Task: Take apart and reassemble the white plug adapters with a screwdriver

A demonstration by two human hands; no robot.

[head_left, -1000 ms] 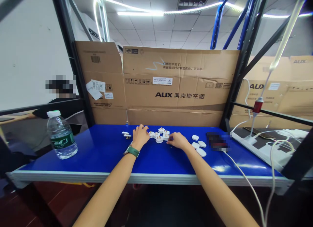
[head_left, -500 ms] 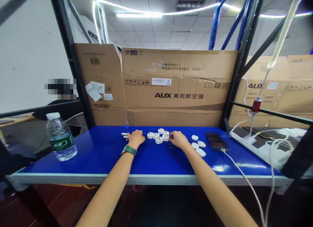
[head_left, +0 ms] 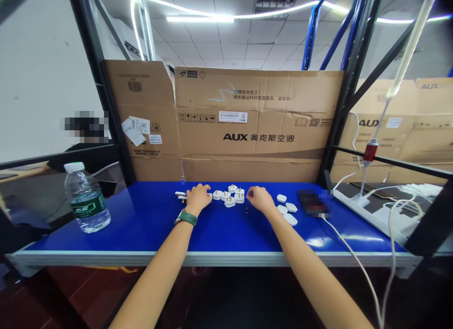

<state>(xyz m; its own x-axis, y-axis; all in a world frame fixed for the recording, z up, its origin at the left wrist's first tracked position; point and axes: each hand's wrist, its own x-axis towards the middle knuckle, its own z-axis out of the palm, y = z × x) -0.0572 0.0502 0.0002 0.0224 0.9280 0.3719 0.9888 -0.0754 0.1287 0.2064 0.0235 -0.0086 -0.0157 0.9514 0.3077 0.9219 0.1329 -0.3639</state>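
My left hand (head_left: 198,199), with a green-strapped watch at the wrist, has its fingers curved around a white plug (head_left: 210,196), mostly hidden by the hand. Beside it on the left lie white plug pieces (head_left: 180,195) with metal pins. A cluster of white three-pin plugs (head_left: 230,202) sits pins up between my hands. My right hand (head_left: 260,198) is closed in a pinch just right of the cluster; what its fingertips hold is hidden. Tiny brass-coloured pieces (head_left: 247,209) lie below those fingertips. Several white plug covers (head_left: 290,219) rest right of my right hand.
A water bottle (head_left: 87,201) stands at the left of the blue tabletop (head_left: 148,225). On the right are a blurred dark device (head_left: 313,203) with a white cable and a white power strip (head_left: 371,218). Cardboard (head_left: 255,171) walls the back; a person sits beyond, left.
My left hand's fingers have lifted and opened slightly around the white plug. My right hand has shifted a little right, away from the plug cluster, and the tiny brass-coloured pieces show more clearly.
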